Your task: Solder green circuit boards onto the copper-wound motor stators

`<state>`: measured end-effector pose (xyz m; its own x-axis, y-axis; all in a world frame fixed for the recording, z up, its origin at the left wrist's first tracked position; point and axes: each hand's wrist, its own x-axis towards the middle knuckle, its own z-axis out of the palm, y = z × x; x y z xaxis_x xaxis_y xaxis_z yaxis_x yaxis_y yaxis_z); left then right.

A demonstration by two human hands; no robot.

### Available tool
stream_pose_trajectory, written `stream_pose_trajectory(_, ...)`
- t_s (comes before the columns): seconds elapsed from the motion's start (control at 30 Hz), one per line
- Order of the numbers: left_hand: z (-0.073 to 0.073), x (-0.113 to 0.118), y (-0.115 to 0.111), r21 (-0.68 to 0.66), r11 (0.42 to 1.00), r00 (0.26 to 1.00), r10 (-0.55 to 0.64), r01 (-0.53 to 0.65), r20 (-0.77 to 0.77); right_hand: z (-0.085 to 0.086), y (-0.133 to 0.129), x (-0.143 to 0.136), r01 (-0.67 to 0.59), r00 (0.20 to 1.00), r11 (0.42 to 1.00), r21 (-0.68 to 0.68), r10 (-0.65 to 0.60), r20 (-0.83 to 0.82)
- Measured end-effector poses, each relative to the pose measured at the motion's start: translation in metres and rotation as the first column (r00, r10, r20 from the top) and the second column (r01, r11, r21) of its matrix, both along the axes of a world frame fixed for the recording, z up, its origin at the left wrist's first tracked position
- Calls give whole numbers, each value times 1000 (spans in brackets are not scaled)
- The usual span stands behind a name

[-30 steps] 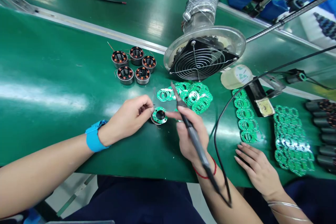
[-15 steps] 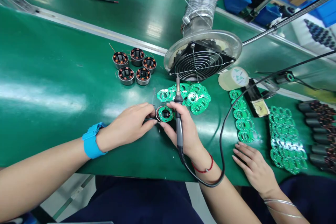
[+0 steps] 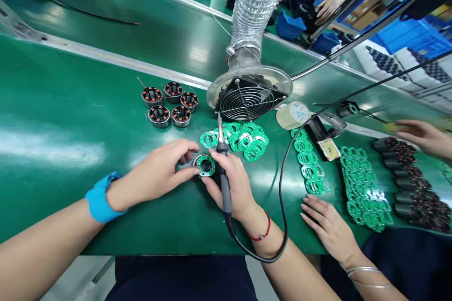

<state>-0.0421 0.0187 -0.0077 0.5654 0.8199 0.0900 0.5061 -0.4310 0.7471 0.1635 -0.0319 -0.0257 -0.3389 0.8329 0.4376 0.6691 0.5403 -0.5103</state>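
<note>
A motor stator topped by a green ring-shaped circuit board (image 3: 212,169) is on the bench between my hands. My left hand (image 3: 157,169) is closed at its left side, thumb and curled fingers on the body, which is mostly hidden. In my right hand (image 3: 235,181) a soldering iron (image 3: 226,193) lies against the palm, its tip pointing up and away from the board. Thumb and index finger of that hand reach the board's right edge. Just beyond is a loose pile of green circuit boards (image 3: 252,143). Several wound stators (image 3: 158,116) stand further left.
A fume extractor fan (image 3: 245,101) hangs over the bench. The iron's cord loops by my right wrist. A co-worker's hand (image 3: 328,225) rests at right near circuit board panels (image 3: 363,188); another hand (image 3: 420,134) is above dark stators (image 3: 420,183). A round container (image 3: 293,115) stands behind.
The view has shifted, so the bench things appear further left. My left fingers have lifted and opened slightly around the stator. A co-worker's hand has come in at the far right.
</note>
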Motion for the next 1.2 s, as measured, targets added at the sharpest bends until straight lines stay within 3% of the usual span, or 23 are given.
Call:
stream_pose_trajectory(0.13, -2, -6, 9, -304, 952, 994, 10, 24, 111, 5, -1, -3, -24, 1000, 999, 25, 25, -17)
stream_pose_trajectory(0.3, -8, 8, 9, -476, 879, 955, 120, 25, 272, 7, -2, -9, -75, 996, 995, 59, 77, -35)
stream_pose_trajectory(0.7, 0, 13, 11, -551, 834, 958, 154, 4, 242, 5, 0, -6, 11, 1000, 989, 148, -6, -29)
stream_pose_trajectory(0.87, -1, 12, 11, -554, 832, 970, 159, -30, 185, 8, -6, 2, 53, 974, 993, 110, -27, -223)
stream_pose_trajectory(1.03, -1, 11, 10, -538, 841, 985, 137, -60, 104, 3, -13, 14, 126, 887, 992, 0, -112, -447)
stream_pose_trajectory(1.2, 0, 12, 10, -529, 844, 983, 161, -90, 89, -4, -19, 18, 126, 875, 992, 4, -109, -472)
